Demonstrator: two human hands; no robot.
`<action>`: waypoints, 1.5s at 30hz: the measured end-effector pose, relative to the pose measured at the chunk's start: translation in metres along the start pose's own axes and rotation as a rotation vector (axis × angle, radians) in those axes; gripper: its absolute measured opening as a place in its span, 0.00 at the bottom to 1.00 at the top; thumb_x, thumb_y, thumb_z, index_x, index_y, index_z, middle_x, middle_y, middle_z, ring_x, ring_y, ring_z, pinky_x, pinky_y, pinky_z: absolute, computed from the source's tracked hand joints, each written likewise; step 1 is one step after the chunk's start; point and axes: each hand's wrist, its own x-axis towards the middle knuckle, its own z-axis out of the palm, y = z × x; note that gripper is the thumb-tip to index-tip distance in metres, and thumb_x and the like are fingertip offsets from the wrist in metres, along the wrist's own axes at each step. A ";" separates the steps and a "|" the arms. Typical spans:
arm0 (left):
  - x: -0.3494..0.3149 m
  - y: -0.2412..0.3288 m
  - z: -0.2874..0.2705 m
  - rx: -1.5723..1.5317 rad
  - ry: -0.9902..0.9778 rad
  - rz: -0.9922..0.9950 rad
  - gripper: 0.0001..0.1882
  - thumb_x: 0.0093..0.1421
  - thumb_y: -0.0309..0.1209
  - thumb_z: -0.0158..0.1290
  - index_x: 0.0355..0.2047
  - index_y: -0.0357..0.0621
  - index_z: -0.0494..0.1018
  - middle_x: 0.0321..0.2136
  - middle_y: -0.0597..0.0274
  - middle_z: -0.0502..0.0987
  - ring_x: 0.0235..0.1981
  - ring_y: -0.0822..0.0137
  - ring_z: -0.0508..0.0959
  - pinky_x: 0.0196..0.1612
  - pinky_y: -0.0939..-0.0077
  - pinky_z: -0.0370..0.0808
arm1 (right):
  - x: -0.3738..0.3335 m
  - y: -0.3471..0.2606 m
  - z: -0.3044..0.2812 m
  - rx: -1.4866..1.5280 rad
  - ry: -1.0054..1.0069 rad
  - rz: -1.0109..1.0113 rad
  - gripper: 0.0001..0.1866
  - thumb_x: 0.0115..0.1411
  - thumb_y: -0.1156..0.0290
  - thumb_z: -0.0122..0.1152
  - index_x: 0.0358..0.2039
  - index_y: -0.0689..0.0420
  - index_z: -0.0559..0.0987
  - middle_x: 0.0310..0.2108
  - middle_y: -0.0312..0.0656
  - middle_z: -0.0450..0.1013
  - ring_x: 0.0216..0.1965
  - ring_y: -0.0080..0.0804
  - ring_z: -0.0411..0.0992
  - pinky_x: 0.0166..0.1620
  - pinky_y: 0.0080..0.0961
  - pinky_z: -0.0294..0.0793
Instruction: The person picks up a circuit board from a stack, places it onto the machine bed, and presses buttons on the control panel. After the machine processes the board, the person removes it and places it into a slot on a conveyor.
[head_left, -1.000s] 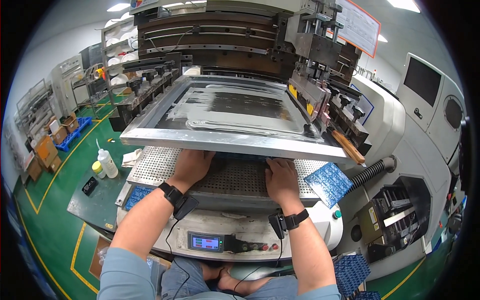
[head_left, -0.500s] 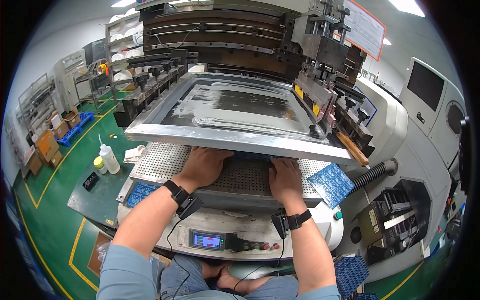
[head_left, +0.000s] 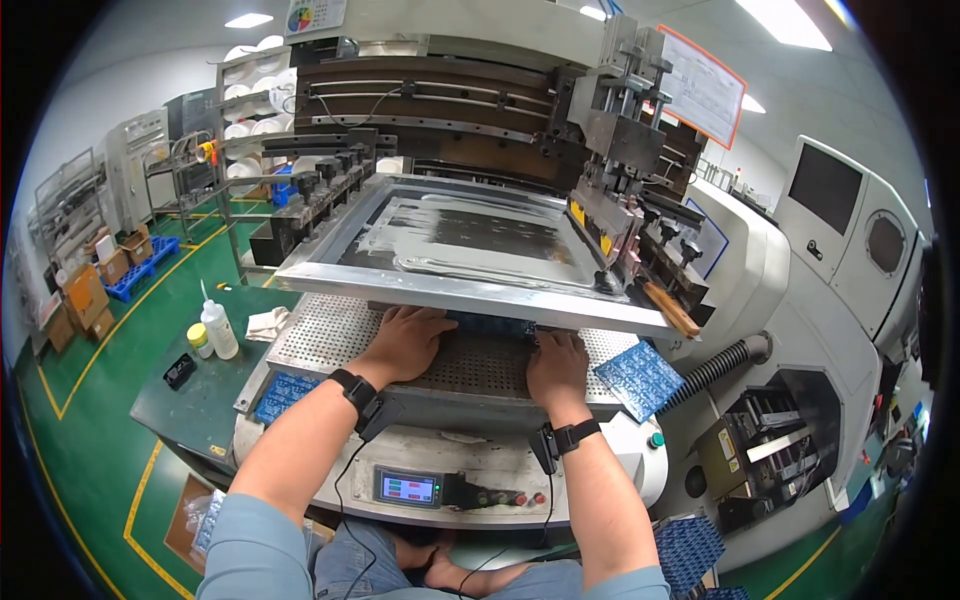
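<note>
Hands flat on perforated table (head_left: 330, 335) of screen printer, under raised metal screen frame (head_left: 470, 290). Left hand (head_left: 405, 342) spread wide, palm down, fingertips at near-left edge of blue circuit board (head_left: 490, 325), which lies at table's middle, mostly hidden beneath frame's near rail. Right hand (head_left: 556, 365) also flat, fingers loosely splayed, tips touching board's near-right edge; gripping nothing, only pressing. Second blue board (head_left: 640, 375) resting at right of table, more blue boards (head_left: 285, 392) at near left. Squeeze bottle (head_left: 218, 330) and small jar (head_left: 199, 340) standing on green side bench (head_left: 200, 400) at left. Likely risks: uneven push from either hand skewing board off register; knuckles brushing inked screen above; wrist-strap cords (head_left: 365, 420) snagging on control panel (head_left: 410, 488) at near edge.
</note>
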 end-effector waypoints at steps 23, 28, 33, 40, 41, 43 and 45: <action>-0.175 -0.086 -0.061 0.164 0.122 -0.584 0.22 0.53 0.37 0.62 0.48 0.45 0.76 0.47 0.48 0.76 0.53 0.45 0.72 0.56 0.54 0.68 | -0.199 0.237 -0.026 -0.248 -0.089 0.594 0.21 0.61 0.63 0.62 0.48 0.66 0.76 0.56 0.54 0.72 0.57 0.54 0.70 0.59 0.44 0.69; -0.188 -0.105 -0.019 0.399 -0.041 -0.607 0.39 0.41 0.47 0.70 0.55 0.53 0.72 0.54 0.52 0.71 0.60 0.44 0.65 0.57 0.43 0.64 | -0.178 0.236 -0.031 -0.288 -0.197 0.700 0.18 0.66 0.58 0.55 0.41 0.62 0.80 0.51 0.52 0.76 0.51 0.52 0.74 0.53 0.45 0.72; -0.158 -0.094 -0.063 0.399 -0.056 -0.638 0.39 0.39 0.51 0.71 0.51 0.51 0.72 0.53 0.50 0.72 0.58 0.43 0.66 0.56 0.41 0.64 | -0.134 0.237 -0.080 -0.213 -0.349 0.752 0.14 0.64 0.60 0.54 0.37 0.57 0.80 0.43 0.51 0.78 0.48 0.54 0.75 0.50 0.47 0.74; -0.113 -0.090 -0.105 0.422 -0.113 -0.644 0.44 0.44 0.51 0.69 0.60 0.48 0.67 0.57 0.50 0.70 0.59 0.43 0.66 0.57 0.44 0.65 | -0.079 0.198 -0.140 0.588 0.010 0.873 0.16 0.67 0.67 0.52 0.47 0.63 0.79 0.39 0.45 0.80 0.41 0.36 0.78 0.46 0.34 0.76; -0.113 -0.096 -0.108 0.457 -0.069 -0.615 0.44 0.43 0.51 0.69 0.58 0.46 0.68 0.54 0.51 0.72 0.57 0.44 0.67 0.56 0.45 0.66 | -0.062 0.174 -0.158 0.878 0.056 1.000 0.15 0.69 0.67 0.52 0.49 0.63 0.78 0.38 0.43 0.79 0.39 0.33 0.77 0.44 0.31 0.76; -0.106 -0.097 -0.116 0.446 -0.127 -0.650 0.44 0.44 0.51 0.69 0.59 0.45 0.68 0.55 0.50 0.71 0.58 0.44 0.67 0.56 0.45 0.65 | -0.043 0.141 -0.186 1.395 0.115 1.083 0.16 0.70 0.64 0.52 0.52 0.60 0.75 0.36 0.41 0.78 0.37 0.33 0.77 0.41 0.31 0.77; -0.101 -0.096 -0.114 0.440 -0.176 -0.687 0.45 0.44 0.51 0.68 0.59 0.44 0.67 0.56 0.49 0.71 0.59 0.44 0.66 0.57 0.45 0.65 | -0.032 0.125 -0.193 1.471 0.139 1.105 0.14 0.71 0.63 0.53 0.49 0.59 0.74 0.34 0.40 0.77 0.36 0.35 0.76 0.40 0.32 0.77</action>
